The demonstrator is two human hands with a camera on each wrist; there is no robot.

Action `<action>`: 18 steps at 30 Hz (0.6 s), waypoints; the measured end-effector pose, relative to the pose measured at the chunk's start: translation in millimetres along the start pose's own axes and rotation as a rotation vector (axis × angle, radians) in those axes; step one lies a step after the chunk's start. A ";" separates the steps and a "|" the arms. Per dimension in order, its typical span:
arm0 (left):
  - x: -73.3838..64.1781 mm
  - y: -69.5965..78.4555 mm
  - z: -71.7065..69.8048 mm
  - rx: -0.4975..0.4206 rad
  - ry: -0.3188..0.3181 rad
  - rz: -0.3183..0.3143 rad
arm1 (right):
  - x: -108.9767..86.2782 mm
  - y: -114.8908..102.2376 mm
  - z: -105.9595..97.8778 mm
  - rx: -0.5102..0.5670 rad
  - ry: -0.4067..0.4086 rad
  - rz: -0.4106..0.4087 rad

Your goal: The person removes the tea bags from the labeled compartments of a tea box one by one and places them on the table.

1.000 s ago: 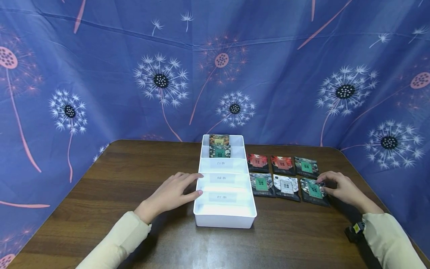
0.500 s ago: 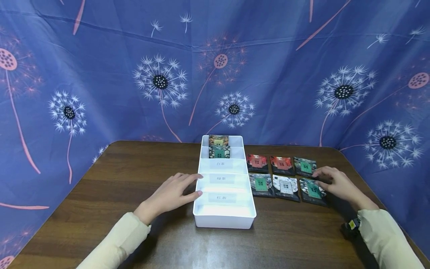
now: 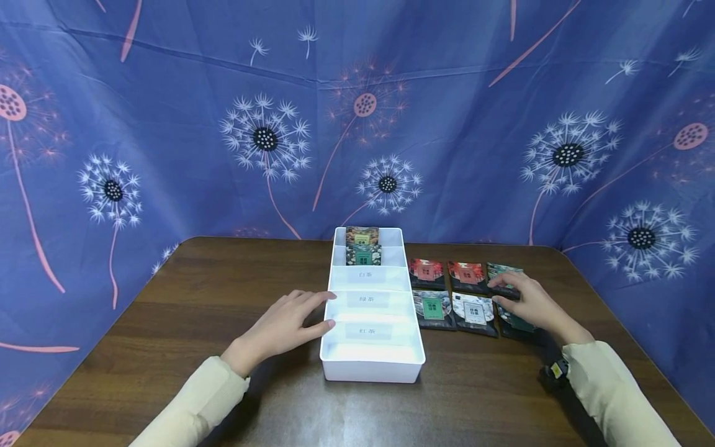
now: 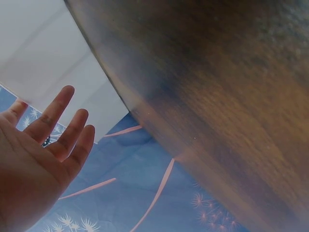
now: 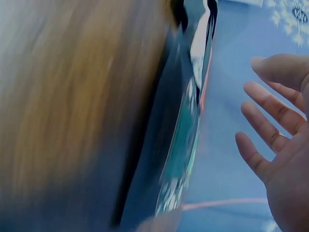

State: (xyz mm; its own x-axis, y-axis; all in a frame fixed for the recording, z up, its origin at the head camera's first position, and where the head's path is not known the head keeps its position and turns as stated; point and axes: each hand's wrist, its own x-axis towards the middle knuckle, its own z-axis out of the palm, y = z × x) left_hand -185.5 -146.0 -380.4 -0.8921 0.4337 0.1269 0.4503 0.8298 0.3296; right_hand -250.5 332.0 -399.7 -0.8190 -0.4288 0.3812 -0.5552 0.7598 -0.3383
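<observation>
A long white divided box point(image 3: 371, 371) stands mid-table. My left hand point(image 3: 279, 326) has its thumb and index fingertips at the box's left rim, the other fingers loosely extended in the left wrist view. Over the right end of the tea sachets hovers my right hand point(image 3: 536, 304), fingers apart and holding nothing. Under it lie a green-label sachet point(image 3: 515, 323), partly covered, and another green-label sachet point(image 3: 496, 270) behind. Close to its fingertips is a white-label sachet point(image 3: 473, 310). Further left are a green-label sachet point(image 3: 433, 308) and two red-label sachets, one left point(image 3: 427, 271), one right point(image 3: 467, 273).
At the box's far end sit a yellow-label sachet point(image 3: 362, 236) and a green-label sachet point(image 3: 364, 255). Nearer dividers carry printed paper labels point(image 3: 367, 299). Behind the wooden table point(image 3: 223, 273) hangs a blue dandelion-print cloth point(image 3: 212, 74).
My right hand has moved left from the front right green-label sachet towards the white-label one, its fingers coming over the back green-label sachet. The left hand stays at the box rim.
</observation>
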 end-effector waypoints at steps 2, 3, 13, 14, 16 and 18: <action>-0.3 -0.4 0.2 0.003 0.002 0.002 | 4.8 -5.1 4.3 0.022 -0.005 -0.004; -0.5 -0.5 0.2 0.003 0.004 0.003 | 7.3 -7.7 6.4 0.033 -0.011 -0.003; -0.4 0.5 -0.7 -0.007 0.001 0.006 | 30.6 -35.7 19.1 0.108 -0.093 -0.001; -0.3 0.7 -0.7 -0.007 0.000 0.005 | 32.8 -38.6 19.9 0.106 -0.099 0.001; -0.3 0.8 -0.7 -0.009 -0.001 0.005 | 37.3 -43.7 21.7 0.101 -0.108 -0.001; -0.3 1.0 -0.5 -0.011 -0.001 0.003 | 41.7 -48.3 23.3 0.092 -0.107 -0.010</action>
State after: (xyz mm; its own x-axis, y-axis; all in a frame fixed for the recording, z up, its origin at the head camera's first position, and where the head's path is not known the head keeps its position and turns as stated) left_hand -184.8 -145.4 -379.6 -0.8905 0.4369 0.1269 0.4528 0.8244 0.3396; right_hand -261.2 266.0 -387.5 -0.8213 -0.4896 0.2928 -0.5704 0.7092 -0.4142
